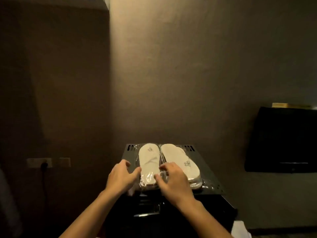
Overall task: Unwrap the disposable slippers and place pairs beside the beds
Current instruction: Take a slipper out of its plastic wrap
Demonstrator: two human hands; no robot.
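Hotel room: wrapped slippers [169,164], wall television [281,140].

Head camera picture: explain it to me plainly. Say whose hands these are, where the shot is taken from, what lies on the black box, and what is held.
There is no machine here. A person wears one camera on the head, looking forward and down, so the two bare arms reaching in from below are the wearer's own. The left hand and the right hand reach to two slipper packs on a black box against a wall. The left pack and the right pack hold white slippers in clear plastic, both still wrapped. The fingers touch the wrap at the near ends, but nothing is lifted. A dark screen hangs on the right.
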